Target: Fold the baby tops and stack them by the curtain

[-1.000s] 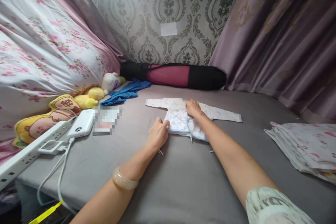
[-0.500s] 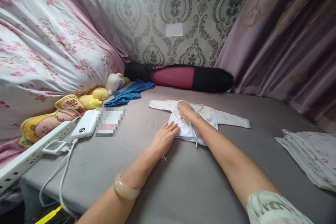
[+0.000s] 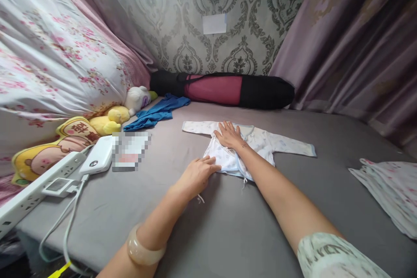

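Note:
A small white baby shirt (image 3: 260,150) with light blue trim and faint prints lies spread on the grey sheet, its sleeves stretched out to both sides. My right hand (image 3: 230,135) rests flat on the shirt's upper chest, fingers spread. At the shirt's lower left corner, my left hand (image 3: 199,174) touches the hem with its fingertips, its fingers extended. White ties hang from the bottom hem and lie beside my left wrist. My right forearm covers part of the shirt's middle.
Folded printed cloth (image 3: 391,191) lies at the right. On the left are a power strip (image 3: 42,191), a white power bank (image 3: 97,154), cables, plush toys (image 3: 109,121) and blue cloth (image 3: 156,113). A black and red bag (image 3: 215,90) lies along the wall.
My right hand's fingers have spread wider on the shirt's chest. My left hand has shifted slightly down and left along the hem. The camera view has tilted slightly.

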Demonstrator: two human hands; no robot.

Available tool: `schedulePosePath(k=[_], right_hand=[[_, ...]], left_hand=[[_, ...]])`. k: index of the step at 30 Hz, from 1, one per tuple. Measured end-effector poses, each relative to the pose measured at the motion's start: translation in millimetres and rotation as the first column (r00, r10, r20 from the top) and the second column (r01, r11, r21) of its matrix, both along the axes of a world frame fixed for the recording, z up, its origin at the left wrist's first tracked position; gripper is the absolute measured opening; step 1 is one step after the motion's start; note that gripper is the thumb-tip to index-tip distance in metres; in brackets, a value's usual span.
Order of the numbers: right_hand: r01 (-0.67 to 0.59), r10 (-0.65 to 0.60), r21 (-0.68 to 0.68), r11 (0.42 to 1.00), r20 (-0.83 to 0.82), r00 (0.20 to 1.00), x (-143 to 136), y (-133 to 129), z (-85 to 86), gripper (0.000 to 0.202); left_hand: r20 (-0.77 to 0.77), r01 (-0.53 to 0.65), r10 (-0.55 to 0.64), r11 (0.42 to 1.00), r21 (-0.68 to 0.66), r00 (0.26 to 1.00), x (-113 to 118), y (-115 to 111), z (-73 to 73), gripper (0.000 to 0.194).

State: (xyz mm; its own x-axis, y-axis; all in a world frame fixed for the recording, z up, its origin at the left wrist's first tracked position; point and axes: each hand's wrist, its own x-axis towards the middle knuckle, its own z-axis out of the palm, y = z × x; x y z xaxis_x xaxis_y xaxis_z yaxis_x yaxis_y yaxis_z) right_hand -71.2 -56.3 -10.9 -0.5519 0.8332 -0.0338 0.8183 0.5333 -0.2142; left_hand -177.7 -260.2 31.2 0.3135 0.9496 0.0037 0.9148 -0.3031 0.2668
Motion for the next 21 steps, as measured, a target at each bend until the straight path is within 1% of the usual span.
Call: schedulePosePath(k=[2, 4, 7, 9, 11, 13, 14, 17, 19, 20, 21], right_hand=[[0.005, -0.005, 0.0, 1.0, -0.012, 1.0, 0, -1, -0.6, 0.068], [0.008, -0.008, -0.013, 1.0, -0.026, 1.0, -1, 0, 0.3, 0.067], [0.003, -0.012, -0.108, 0.994, -0.082, 0.997, 0, 2, 8.6, 0.065], [0.002, -0.04, -0.17, 0.985, -0.215, 0.976, 5, 3, 19.1, 0.062], [0.02, -0.088, -0.169, 0.985, -0.404, 0.911, 17, 3, 30.8, 0.056], [0.068, -0.137, -0.142, 0.988, -0.566, 0.813, 38, 1, 40.0, 0.049], [0.105, -0.173, -0.144, 0.984, -0.622, 0.764, 52, -1, 42.7, 0.045], [0.24, -0.329, -0.227, 0.944, -0.693, 0.642, 100, -9, 42.6, 0.036], [0.321, -0.435, -0.296, 0.9, -0.678, 0.593, 132, -16, 38.1, 0.032], [0.349, -0.473, -0.322, 0.88, -0.653, 0.591, 147, -21, 35.4, 0.029], [0.366, -0.499, -0.34, 0.866, -0.619, 0.606, 160, -26, 32.8, 0.026]], left_hand=[[0.021, -0.025, 0.025, 1.0, -0.011, 0.999, -3, -1, 4.6, 0.048], [0.004, -0.073, 0.073, 0.997, -0.015, 0.997, -6, -2, 7.5, 0.043], [-0.049, -0.13, 0.13, 0.991, 0.002, 0.99, -5, 0, 7.2, 0.039], [-0.072, -0.147, 0.149, 0.989, 0.03, 0.986, -3, 2, 4.9, 0.036], [-0.088, -0.158, 0.162, 0.986, 0.056, 0.983, 0, 3, 2.8, 0.033], [-0.101, -0.176, 0.183, 0.982, 0.072, 0.978, 2, 3, 1.7, 0.031], [-0.1, -0.193, 0.2, 0.978, 0.08, 0.975, 2, 3, 1.4, 0.03], [-0.053, -0.262, 0.268, 0.96, 0.1, 0.962, 3, 4, 0.7, 0.029], [0.014, -0.314, 0.314, 0.944, 0.105, 0.949, 4, 7, 0.4, 0.026], [0.049, -0.332, 0.329, 0.937, 0.11, 0.943, 5, 8, 0.5, 0.025], [0.08, -0.343, 0.336, 0.932, 0.117, 0.939, 6, 11, 0.9, 0.024]])
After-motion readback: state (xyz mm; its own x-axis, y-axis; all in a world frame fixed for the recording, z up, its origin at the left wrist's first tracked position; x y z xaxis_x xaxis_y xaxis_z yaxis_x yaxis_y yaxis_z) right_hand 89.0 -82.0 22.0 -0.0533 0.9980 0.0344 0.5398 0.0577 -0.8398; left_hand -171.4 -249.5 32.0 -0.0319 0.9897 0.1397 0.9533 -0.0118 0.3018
